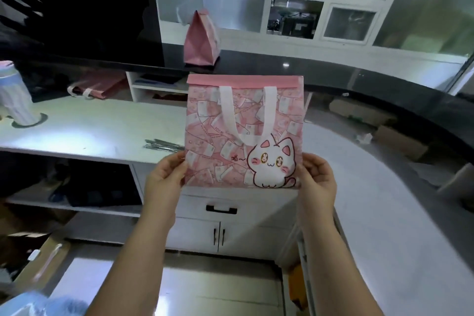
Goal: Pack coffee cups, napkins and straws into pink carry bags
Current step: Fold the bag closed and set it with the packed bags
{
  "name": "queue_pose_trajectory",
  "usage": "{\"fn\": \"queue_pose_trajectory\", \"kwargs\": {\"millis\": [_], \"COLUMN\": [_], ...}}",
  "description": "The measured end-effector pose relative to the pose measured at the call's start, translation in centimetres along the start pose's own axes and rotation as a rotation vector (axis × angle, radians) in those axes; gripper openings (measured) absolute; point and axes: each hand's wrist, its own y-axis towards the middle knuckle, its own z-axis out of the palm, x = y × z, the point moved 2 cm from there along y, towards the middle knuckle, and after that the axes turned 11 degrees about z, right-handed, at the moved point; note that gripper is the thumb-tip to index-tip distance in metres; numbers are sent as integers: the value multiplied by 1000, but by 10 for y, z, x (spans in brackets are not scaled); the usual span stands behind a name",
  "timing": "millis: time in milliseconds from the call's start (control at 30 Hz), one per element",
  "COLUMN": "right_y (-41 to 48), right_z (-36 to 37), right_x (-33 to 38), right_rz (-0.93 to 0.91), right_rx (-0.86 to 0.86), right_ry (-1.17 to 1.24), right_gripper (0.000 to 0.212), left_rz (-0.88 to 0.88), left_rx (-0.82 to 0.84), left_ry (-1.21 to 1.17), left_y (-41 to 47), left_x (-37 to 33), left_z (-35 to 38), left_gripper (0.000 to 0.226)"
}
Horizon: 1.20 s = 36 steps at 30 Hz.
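I hold a flat pink carry bag (220, 141) upright in front of me, with a white cat print and white handles hanging down its front. My left hand (165, 178) pinches its lower left edge and my right hand (318, 179) pinches its lower right edge. A second pink bag (201, 38) stands closed on the dark upper counter behind. More folded pink bags (98, 86) lie at the back of the white counter. A bundle of dark straws (164, 145) lies on the white counter just left of the held bag. A stack of cups (14, 95) stands at the far left.
The white counter (84, 131) runs left to right with shelves and a drawer cabinet (221, 215) below. A dark curved upper counter (359, 79) wraps around to the right. A black screen (84, 23) stands at the back left. Cardboard boxes (38, 259) sit on the floor at the left.
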Motion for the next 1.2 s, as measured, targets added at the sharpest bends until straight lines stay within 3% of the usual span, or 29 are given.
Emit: {"fn": "queue_pose_trajectory", "kwargs": {"millis": [300,667,800,867,933,1000,1100,1200], "right_y": [159,321,391,441,491,525,539,548], "right_z": [75,159,189,208,232,257,289,295], "right_x": [-47,-34,-18,-15,-13,-20,-50,-78], "right_rz": [82,-127,-230,-242,-203,-92,169,221], "right_rx": [48,-43,-91,-163,-187,-9,427,533], "right_ry": [-35,-28,-73,-215,-603,-809,-690,-562], "right_gripper": [11,22,21,22,34,50,62,75], "left_rz": [-2,74,76,119,184,241,232,204], "left_rx": [-84,116,98,80,7,-75,-112,9], "left_ry": [55,143,159,198,223,256,299,293], "left_y": [148,364,435,463,484,493,489,480], "left_x": [53,91,96,99,101,107,133,164], "left_z": [39,134,185,210,233,258,293,309], "left_gripper": [23,20,14,14,16,21,17,14]}}
